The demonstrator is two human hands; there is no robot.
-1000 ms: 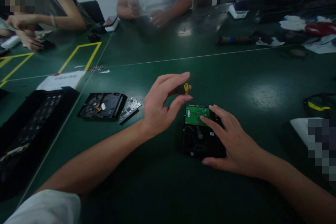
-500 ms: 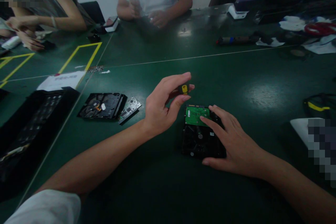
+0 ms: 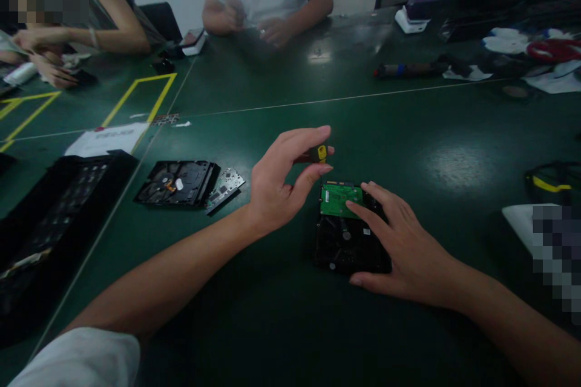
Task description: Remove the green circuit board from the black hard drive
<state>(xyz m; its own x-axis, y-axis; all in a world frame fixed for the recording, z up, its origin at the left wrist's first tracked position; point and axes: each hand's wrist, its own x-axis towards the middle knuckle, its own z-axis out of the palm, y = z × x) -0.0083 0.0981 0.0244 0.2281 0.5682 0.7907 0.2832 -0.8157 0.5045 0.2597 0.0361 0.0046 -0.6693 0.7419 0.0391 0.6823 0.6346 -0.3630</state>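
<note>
A black hard drive (image 3: 338, 245) with a green circuit board (image 3: 338, 199) at its far end lies on the table in front of me. My right hand (image 3: 397, 242) steadies it from the right, index finger on the board and thumb at the near edge. Just above the board's left corner, my left hand (image 3: 285, 178) has thumb and fingers around a small screwdriver (image 3: 322, 152) with a black and yellow handle. Its shaft points down toward that corner; I cannot make out the tip.
To the left lie another hard drive (image 3: 177, 183), a loose circuit board (image 3: 224, 187), a long black tray (image 3: 59, 211) and a paper sheet (image 3: 106, 139). A dark tool (image 3: 406, 69) and gloves (image 3: 506, 40) lie far right. Several people sit across the table (image 3: 272, 81).
The screwdriver's handle has shifted and turned slightly between my left fingers. My right hand and the hard drive have stayed where they were.
</note>
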